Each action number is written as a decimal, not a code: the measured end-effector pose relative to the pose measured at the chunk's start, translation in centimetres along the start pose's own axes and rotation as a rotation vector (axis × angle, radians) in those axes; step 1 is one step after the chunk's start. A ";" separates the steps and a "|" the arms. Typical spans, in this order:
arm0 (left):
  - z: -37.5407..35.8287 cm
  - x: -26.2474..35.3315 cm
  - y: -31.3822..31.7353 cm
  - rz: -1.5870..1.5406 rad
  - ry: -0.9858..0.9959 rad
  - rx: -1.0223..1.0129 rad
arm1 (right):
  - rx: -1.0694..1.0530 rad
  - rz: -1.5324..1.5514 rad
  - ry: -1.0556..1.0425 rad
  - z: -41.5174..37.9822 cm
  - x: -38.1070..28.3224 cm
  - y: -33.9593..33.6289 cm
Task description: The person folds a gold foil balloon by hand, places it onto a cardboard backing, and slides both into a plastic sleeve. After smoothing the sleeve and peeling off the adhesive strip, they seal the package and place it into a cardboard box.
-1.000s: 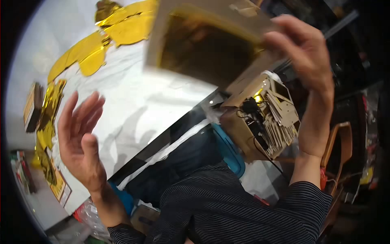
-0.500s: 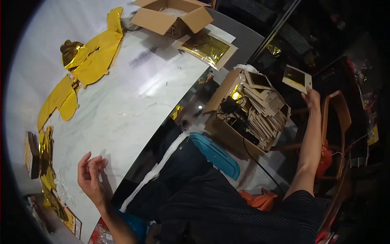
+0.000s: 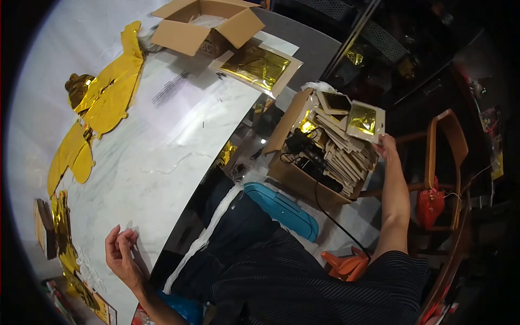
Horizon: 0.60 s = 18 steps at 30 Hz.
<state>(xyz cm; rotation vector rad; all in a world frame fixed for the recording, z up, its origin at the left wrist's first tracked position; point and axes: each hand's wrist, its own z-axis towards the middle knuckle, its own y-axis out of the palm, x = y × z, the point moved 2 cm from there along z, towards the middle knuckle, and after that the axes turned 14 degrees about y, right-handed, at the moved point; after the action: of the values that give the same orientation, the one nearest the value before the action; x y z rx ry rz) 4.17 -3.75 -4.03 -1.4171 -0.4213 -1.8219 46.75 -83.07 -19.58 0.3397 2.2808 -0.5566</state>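
My right hand [image 3: 384,145] grips the lower right corner of a flat cardboard-framed packet [image 3: 364,120] with gold foil showing in its window. The packet is over the back right part of a brown cardboard box [image 3: 280,134] on the right. Inside that box lie many similar packets [image 3: 344,160], stacked on edge, beside a black device with a cable [image 3: 307,149]. My left hand [image 3: 123,259] rests at the near edge of the marble-patterned table [image 3: 162,189], fingers loosely bent and apart, holding nothing. Flat gold foil balloons [image 3: 116,89] lie along the table's far left side.
An open carton [image 3: 181,35] and a larger gold foil packet [image 3: 259,66] sit at the table's far end. White string [image 3: 89,271] lies at the left. A teal lid [image 3: 281,211], an orange object [image 3: 346,265] and a wooden chair [image 3: 431,157] are around me.
My right hand has brought the packet left and down, from beside the box to over its packets. The view has shifted slightly; my left hand keeps its loose pose on the table.
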 end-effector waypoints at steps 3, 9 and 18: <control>0.0 -0.3 -0.1 0.016 -0.004 -0.007 | 0.058 -0.059 0.076 -1.1 2.8 1.4; 0.0 0.0 0.0 0.039 -0.013 -0.015 | 0.050 -0.155 0.169 -0.3 5.8 1.1; -0.1 0.0 0.0 0.040 -0.019 -0.023 | 0.016 0.546 0.059 2.2 9.2 -5.3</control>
<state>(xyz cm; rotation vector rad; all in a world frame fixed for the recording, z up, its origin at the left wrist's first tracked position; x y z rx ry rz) 4.07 -3.85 -4.02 -1.4496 -0.3801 -1.7882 39.70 -88.06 -26.18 0.9578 2.1102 -0.2820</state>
